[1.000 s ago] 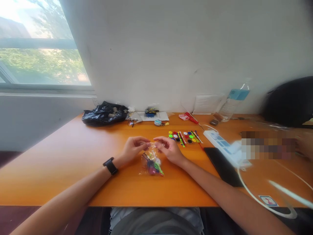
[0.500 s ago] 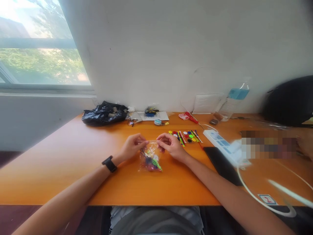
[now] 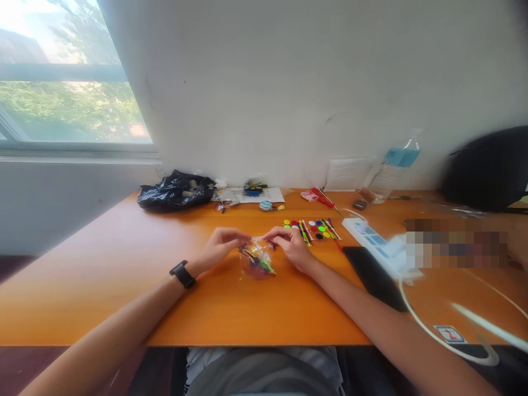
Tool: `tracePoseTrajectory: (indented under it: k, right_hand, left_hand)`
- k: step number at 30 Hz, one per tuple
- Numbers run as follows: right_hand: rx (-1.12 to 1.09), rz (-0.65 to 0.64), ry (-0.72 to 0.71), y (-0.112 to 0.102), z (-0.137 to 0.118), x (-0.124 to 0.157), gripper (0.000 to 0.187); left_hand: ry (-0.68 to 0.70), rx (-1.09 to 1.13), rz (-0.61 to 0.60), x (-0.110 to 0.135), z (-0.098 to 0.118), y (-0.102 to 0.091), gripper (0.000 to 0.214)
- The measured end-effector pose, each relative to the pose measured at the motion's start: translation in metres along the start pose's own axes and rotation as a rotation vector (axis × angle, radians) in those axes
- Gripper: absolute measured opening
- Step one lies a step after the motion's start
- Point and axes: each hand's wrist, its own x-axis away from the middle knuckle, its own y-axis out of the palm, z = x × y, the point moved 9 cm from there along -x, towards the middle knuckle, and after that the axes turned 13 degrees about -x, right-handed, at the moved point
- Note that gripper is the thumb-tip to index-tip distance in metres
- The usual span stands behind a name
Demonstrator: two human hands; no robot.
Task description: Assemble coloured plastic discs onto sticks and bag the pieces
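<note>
A clear plastic bag with small colourful plastic pieces inside is held over the front middle of the table. My left hand pinches its top edge on the left, fingers closed. On the opposite side, my right hand grips the same edge between thumb and fingers. Green, red, dark and white pieces show through the plastic. Just beyond my right hand lie several coloured discs and thin sticks, spread on the table. A black watch band sits on my left wrist.
A black plastic bag lies at the back left, near a small round tin. Rightward are a white power strip with its cable, a black phone-like slab, a clear bottle and a black bag.
Both hands still hold the clear bag. Its lower end has risen slightly, the top looks more bunched, and the pieces inside have shifted.
</note>
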Motion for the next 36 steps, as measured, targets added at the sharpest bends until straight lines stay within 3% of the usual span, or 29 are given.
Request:
tracePoseTrajectory:
  k: [3, 7, 14, 20, 28, 36]
  right_hand:
    - [-0.019, -0.042, 0.008, 0.003, 0.0, 0.001, 0.015]
    - [-0.031, -0.003, 0.064, 0.003, 0.005, 0.003, 0.022]
    - [0.249, -0.179, 0.069, 0.028, 0.012, 0.007, 0.046]
    - [0.294, -0.152, 0.04, 0.016, 0.009, 0.003, 0.051]
    - [0.188, -0.139, 0.124, 0.004, 0.011, -0.003, 0.042]
    - [0.056, -0.157, 0.201, 0.003, 0.022, -0.004, 0.045]
  left_hand:
    - [-0.037, -0.011, 0.003, 0.003, -0.001, 0.002, 0.025]
    - [-0.061, -0.016, 0.021, 0.005, 0.003, 0.007, 0.031]
    - [-0.007, 0.036, 0.023, 0.004, 0.007, 0.016, 0.041]
    - [-0.124, -0.084, -0.037, 0.003, -0.001, 0.012, 0.037]
    - [-0.056, 0.13, 0.054, -0.005, -0.01, 0.004, 0.043]
    - [-0.063, 0.141, 0.074, -0.004, -0.01, 0.0, 0.041]
